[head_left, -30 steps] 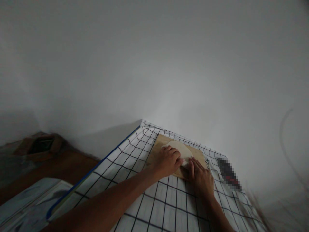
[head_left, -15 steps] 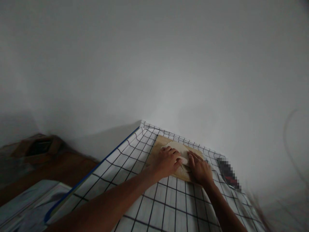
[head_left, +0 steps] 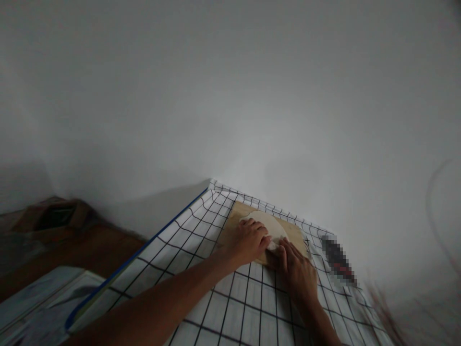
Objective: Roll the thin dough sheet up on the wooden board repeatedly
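A flat, pale sheet of dough [head_left: 271, 224] lies on a wooden board [head_left: 237, 210]. My left hand [head_left: 253, 239] rests over its near left part, fingers curled down onto it and the thumb by the near edge. At the near right edge, my right hand [head_left: 296, 259] has its fingertips closed on the dough. The near part of the sheet between the hands looks folded or rolled; my fingers hide some of it.
A white cloth with a black grid [head_left: 234, 298] covers the table, which has a blue edge [head_left: 144, 250] on the left. A blurred-out dark item [head_left: 338, 262] lies at the right. Behind stands a pale wall [head_left: 230, 96]. A box [head_left: 54, 218] sits low at the left.
My right hand has drawn back toward me from the dough's right side to its near edge, uncovering more of the sheet. My left hand has hardly moved.
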{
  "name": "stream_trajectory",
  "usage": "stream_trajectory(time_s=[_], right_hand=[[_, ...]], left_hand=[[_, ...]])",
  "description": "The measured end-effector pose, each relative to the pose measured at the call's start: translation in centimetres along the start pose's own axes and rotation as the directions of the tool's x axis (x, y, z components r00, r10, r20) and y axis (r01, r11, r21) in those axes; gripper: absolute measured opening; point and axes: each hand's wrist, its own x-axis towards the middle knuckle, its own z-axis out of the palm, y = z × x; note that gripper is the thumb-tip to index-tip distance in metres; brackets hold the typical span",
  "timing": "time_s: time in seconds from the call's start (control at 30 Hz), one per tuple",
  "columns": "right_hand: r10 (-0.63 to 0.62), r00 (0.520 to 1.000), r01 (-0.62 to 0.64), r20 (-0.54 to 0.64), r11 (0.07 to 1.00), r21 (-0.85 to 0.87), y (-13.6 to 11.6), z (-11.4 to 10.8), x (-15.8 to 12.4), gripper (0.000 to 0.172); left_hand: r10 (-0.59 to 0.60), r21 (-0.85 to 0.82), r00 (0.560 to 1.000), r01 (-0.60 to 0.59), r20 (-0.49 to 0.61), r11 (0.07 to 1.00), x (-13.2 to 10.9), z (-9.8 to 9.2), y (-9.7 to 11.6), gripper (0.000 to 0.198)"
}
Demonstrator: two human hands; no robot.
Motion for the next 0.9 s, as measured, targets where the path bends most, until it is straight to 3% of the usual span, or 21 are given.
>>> stream_trajectory(time_s=[0.13,0.4,0.53,0.73,0.9], right_hand=[[-0.002,1.000,0.002,0.000,1.000,0.005,0.0,-0.1,0.1,0.049],[-0.147,0.980,0.153,0.135,0.988,-0.032,1.8,-0.7,4.5,0.045],[-0.152,0.976,0.162,0.156,0.985,-0.054,2.4,-0.3,5.3,0.047],[-0.144,0.984,0.152,0.103,0.985,-0.079,1.8,0.0,3.4,0.047],[-0.031,0.998,0.034,0.052,0.998,-0.062,0.1,-0.5,0.4,0.048]], left_hand=[[0.001,-0.009,1.000,-0.001,-0.002,1.000,0.0,0.0,0.0,0.027],[-0.009,0.027,1.000,0.009,0.019,1.000,0.1,-0.2,0.1,0.026],[-0.010,0.023,1.000,0.009,0.015,1.000,0.2,-0.3,0.1,0.027],[-0.006,0.011,1.000,0.006,0.007,1.000,0.1,-0.3,0.1,0.026],[-0.016,-0.008,1.000,0.016,0.004,1.000,0.0,-0.1,0.1,0.027]])
